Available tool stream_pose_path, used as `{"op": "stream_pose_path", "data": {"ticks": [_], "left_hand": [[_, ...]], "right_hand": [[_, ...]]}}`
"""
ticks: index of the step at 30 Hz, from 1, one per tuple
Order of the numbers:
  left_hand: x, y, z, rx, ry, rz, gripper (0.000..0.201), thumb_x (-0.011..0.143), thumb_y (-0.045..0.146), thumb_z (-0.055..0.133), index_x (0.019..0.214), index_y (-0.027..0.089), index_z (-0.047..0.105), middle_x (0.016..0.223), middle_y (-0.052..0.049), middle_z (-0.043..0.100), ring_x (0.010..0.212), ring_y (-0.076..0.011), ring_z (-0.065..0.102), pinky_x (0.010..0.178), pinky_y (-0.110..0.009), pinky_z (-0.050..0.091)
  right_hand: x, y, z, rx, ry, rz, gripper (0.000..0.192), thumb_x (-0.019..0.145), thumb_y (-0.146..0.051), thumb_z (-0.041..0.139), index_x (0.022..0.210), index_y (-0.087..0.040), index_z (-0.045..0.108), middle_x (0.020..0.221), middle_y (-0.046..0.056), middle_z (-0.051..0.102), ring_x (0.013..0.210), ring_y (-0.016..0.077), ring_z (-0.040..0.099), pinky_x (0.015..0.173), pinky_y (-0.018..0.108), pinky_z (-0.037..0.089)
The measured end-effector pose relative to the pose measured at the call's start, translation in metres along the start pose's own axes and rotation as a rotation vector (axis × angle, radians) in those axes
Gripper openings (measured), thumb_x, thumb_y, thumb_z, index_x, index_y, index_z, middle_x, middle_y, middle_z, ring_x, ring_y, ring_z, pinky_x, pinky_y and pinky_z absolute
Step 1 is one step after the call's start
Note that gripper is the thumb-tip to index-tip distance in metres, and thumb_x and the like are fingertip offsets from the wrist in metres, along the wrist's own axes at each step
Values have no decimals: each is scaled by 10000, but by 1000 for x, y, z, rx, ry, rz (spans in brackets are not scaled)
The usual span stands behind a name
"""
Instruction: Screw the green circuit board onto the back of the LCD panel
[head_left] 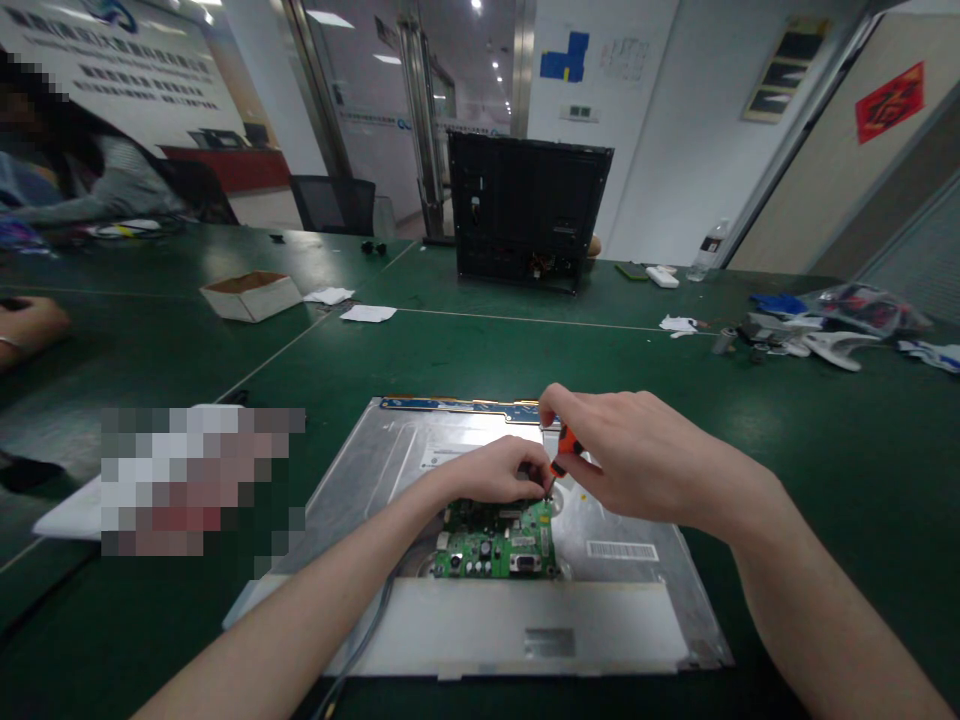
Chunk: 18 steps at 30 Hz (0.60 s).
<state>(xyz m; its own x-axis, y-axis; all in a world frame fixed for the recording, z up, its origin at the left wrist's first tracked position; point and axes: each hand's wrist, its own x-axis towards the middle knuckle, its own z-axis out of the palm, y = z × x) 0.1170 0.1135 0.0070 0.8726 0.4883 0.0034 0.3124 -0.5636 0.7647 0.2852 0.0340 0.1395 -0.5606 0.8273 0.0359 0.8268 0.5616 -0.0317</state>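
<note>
A flat metal display panel [630, 600] lies on the green table in front of me, with a green circuit board [487, 555] on its middle. My right hand [637, 445] grips an orange and black screwdriver [568, 445], its tip pointing down at the board's upper right corner. Close beside that tip, my left hand [502, 468] rests over the board's far edge with fingers curled together. What those fingers hold, if anything, is hidden. A blue circuit strip [457, 405] runs along the panel's far edge. A grey cable [379, 610] passes under my left forearm.
A black monitor housing [529, 210] stands upright across the table. An open cardboard box [253, 297] and paper pieces [367, 313] lie far left. Scraps and a plastic bag [862, 305] are at the right, near a bottle [707, 250]. Another person's hand [30, 330] rests at left.
</note>
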Motion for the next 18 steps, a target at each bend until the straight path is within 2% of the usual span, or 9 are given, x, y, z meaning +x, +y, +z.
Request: {"op": "stream_pose_path", "data": {"ticks": [6, 11, 18], "left_hand": [[0, 0, 0, 18, 11, 3, 125, 728, 90, 601, 808, 134, 685, 754, -16, 684, 709, -167, 605, 644, -231, 439], [1, -1, -2, -11, -30, 68, 101, 739, 89, 581, 761, 152, 656, 742, 4, 664, 692, -152, 590, 627, -220, 426], [1, 0, -3, -10, -34, 94, 178, 733, 59, 563, 836, 161, 665, 813, -6, 685, 762, -164, 616, 709, -242, 449]], "right_hand": [[1, -2, -1, -5, -9, -31, 105, 861, -210, 509, 950, -209, 455, 865, 7, 636, 669, 164, 578, 511, 272, 255], [4, -4, -2, -14, -1, 48, 97, 890, -296, 536, 941, -225, 493, 844, -4, 657, 687, 168, 602, 499, 261, 237], [7, -5, -2, -96, -4, 122, 201, 910, -427, 525, 897, -227, 539, 762, 3, 662, 627, 172, 589, 482, 258, 229]]}}
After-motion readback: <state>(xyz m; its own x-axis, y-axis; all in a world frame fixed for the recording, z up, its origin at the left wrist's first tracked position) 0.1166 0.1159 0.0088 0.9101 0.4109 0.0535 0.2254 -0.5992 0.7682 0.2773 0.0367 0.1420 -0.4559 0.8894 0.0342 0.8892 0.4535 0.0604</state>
